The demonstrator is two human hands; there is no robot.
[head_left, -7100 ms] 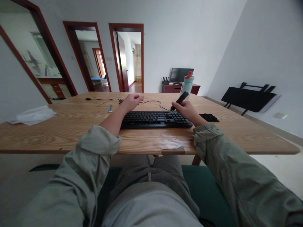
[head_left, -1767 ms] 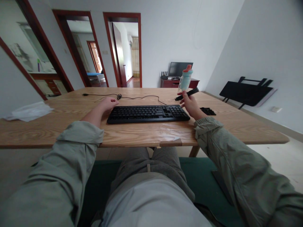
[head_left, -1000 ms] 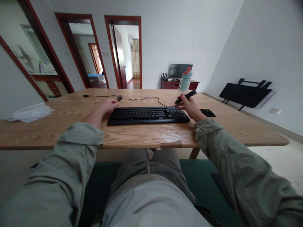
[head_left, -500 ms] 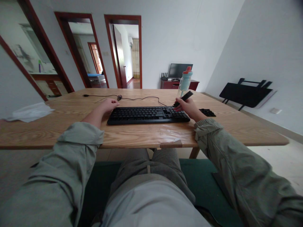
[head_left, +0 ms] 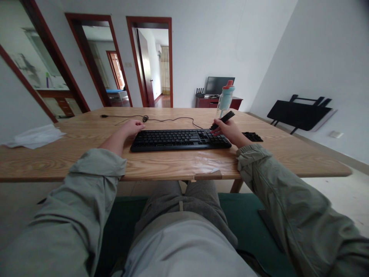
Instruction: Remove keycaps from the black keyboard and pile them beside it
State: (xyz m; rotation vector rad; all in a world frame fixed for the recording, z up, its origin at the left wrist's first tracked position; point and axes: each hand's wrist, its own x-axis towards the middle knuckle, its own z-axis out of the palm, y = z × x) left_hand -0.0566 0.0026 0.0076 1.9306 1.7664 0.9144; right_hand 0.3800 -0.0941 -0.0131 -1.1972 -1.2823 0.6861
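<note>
black slim stick-shaped tool [head_left: 222, 119] sits in the right hand [head_left: 229, 131], pinched between the curled fingers [head_left: 216, 131] and the thumb, so that hand is closed around its lower part. its long upper end juts up and to the right past the fingers, tilted, with the far tip showing in front of the foot of a pale blue plastic bottle with an orange-red cap [head_left: 225, 99]. its lower end points down toward the right block of keys on the flat black computer keyboard [head_left: 178, 139]; whether the tip touches the keys cannot be told. the tool is dark all over, narrow and straight, with no markings that can be made out.

the keyboard lies square on the long light wooden table [head_left: 161, 163], near the near edge, its thin black cable [head_left: 161, 120] looping away toward the far left. the left hand [head_left: 132, 128] rests at the far left corner of the keyboard, fingers loosely bent and holding nothing, knuckles up. both forearms wear rolled pale green jacket sleeves [head_left: 98, 169].

just right of the right hand, a small flat heap of loose black keycaps [head_left: 252, 136] lies on the table, apart from the keyboard. a crumpled sheet of clear whitish plastic [head_left: 33, 136] lies at the far left end of the table, well apart from both hands.
</note>
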